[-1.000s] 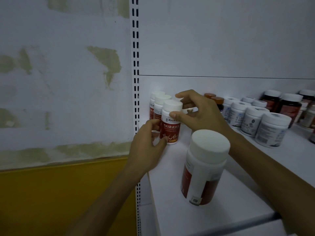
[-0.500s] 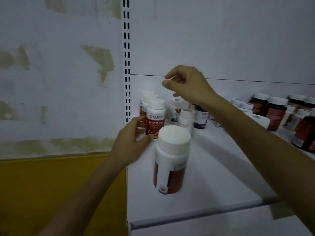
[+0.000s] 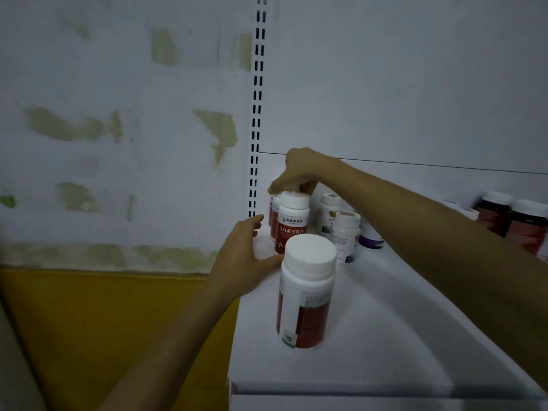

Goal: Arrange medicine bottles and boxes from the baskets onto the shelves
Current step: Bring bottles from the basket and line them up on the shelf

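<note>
White metal shelf [image 3: 400,336], viewed from above its front-left corner, with a raised lip along the front edge. At the left edge, a white slotted upright [image 3: 256,114] with two columns of black slots. Behind the shelf, a plain white back panel [image 3: 415,84] crossed by one thin dark seam. Left of the upright, a room wall [image 3: 103,129] of pale paint with olive patches showing through, and below it a mustard-yellow band [image 3: 89,321]. Dim, bluish light throughout.

Rear-left corner of the shelf: row of red-labelled bottles [image 3: 292,225] with white caps, upright, lined front to back next to the upright. Right hand [image 3: 299,170] reaching in from the right edge and set on the row from above, thumb and fingers curled round a cap behind the front bottle. Left hand [image 3: 244,259] at the left edge, just beside the row, fingers loosely spread, gripping nothing.

Large bottle [image 3: 305,292] with white cap and red-and-white label, upright, alone near the front-left corner. Left thumb close to it, contact not determinable.

Small white bottles [image 3: 345,235] and a purple-labelled bottle [image 3: 370,240] toward the rear, right of the row. Dark red bottles [image 3: 525,226] at the right edge, partly cut off.
</note>
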